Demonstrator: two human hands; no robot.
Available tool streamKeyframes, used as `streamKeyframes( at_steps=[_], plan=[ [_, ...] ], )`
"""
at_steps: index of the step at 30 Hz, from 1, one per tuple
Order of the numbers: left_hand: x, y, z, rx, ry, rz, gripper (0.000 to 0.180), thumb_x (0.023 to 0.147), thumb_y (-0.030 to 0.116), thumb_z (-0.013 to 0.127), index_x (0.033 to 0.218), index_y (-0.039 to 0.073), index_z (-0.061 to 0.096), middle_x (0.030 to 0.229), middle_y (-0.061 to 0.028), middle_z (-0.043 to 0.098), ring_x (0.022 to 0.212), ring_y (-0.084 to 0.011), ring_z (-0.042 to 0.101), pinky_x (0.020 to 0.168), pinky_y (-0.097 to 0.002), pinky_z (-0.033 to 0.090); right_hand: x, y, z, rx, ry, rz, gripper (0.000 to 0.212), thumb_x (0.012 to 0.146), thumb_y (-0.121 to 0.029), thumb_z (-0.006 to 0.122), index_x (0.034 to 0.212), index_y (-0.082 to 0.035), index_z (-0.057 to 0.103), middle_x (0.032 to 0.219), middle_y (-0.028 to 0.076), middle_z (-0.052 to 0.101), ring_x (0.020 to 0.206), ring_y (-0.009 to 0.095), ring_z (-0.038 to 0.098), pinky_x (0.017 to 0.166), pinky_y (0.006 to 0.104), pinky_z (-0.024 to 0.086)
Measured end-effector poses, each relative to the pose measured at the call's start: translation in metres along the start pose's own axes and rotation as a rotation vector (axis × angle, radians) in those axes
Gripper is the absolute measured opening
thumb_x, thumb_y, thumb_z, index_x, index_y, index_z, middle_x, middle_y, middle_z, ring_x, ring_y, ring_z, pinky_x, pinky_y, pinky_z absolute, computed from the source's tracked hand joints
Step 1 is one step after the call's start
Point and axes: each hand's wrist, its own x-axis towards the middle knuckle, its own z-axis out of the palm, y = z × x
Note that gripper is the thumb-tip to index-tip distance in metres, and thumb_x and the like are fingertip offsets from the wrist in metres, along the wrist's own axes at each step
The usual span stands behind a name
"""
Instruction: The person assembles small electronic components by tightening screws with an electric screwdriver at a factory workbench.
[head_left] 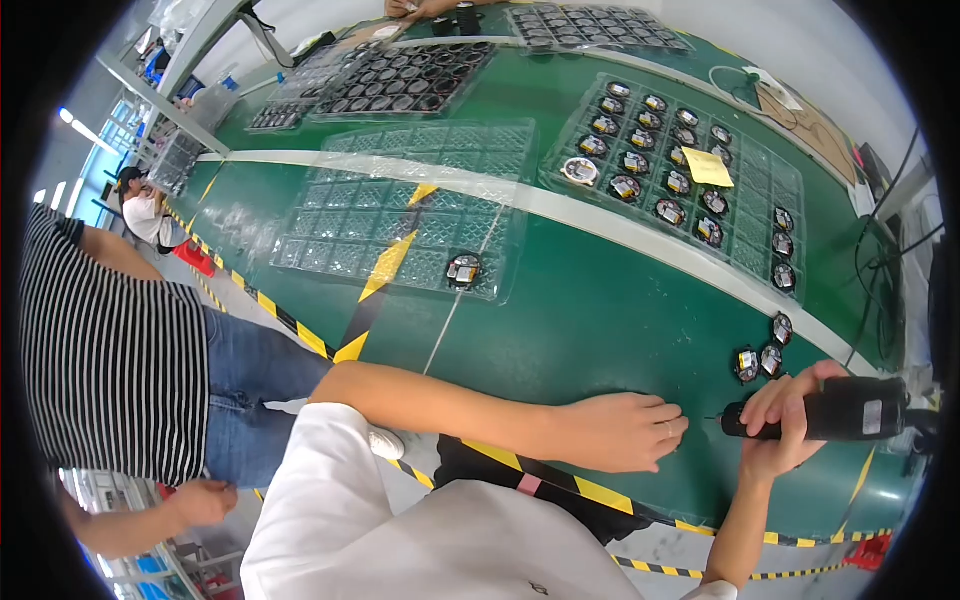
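My right hand (780,425) grips a black electric screwdriver (860,410), its thin bit pointing left toward my other hand. My left hand (625,432) lies low over the green mat (560,345), back up and fingers curled together; whatever is under them is hidden. A ring shows on one finger. Just beyond the screwdriver lie loose round black circuit modules (747,364). A clear compartment tray (400,215) farther left holds a single round module (463,270). Another clear tray (755,215) at the far right carries several such modules and a yellow sticky note (708,167).
A pale raised strip (620,235) crosses the bench. Filled trays (405,80) stand at the back, where another person's hands (420,8) show. Someone in a striped shirt (115,350) stands at the left. Cables (880,240) hang at the right, and striped tape (610,495) marks the near edge.
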Motion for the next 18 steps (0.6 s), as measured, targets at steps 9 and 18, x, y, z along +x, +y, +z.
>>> streamKeyframes(
  at_steps=[9,18],
  plan=[
    [-0.024,-0.026,0.008,-0.168,0.157,0.009,0.027,0.087,0.020,0.069,0.109,0.004,0.067,0.124,-0.0100,0.064,0.116,-0.0231,0.061,0.097,-0.0330,0.055,0.005,0.005,0.013,0.101,-0.193,0.046,0.092,0.095,-0.073,0.045,0.147,0.001,0.029,0.071,0.005,0.049,0.048,0.016,0.050,0.045,0.0315,0.048],
    [-0.026,-0.030,0.008,-0.178,0.112,0.005,0.025,0.083,0.012,0.068,0.108,0.006,0.070,0.125,-0.0102,0.063,0.116,-0.0243,0.062,0.094,-0.0328,0.057,-0.018,-0.001,0.012,0.228,-0.215,0.194,0.061,0.087,-0.027,0.083,0.124,-0.008,0.038,0.077,0.010,0.062,0.061,0.024,0.060,0.058,0.0376,0.052]
  ],
)
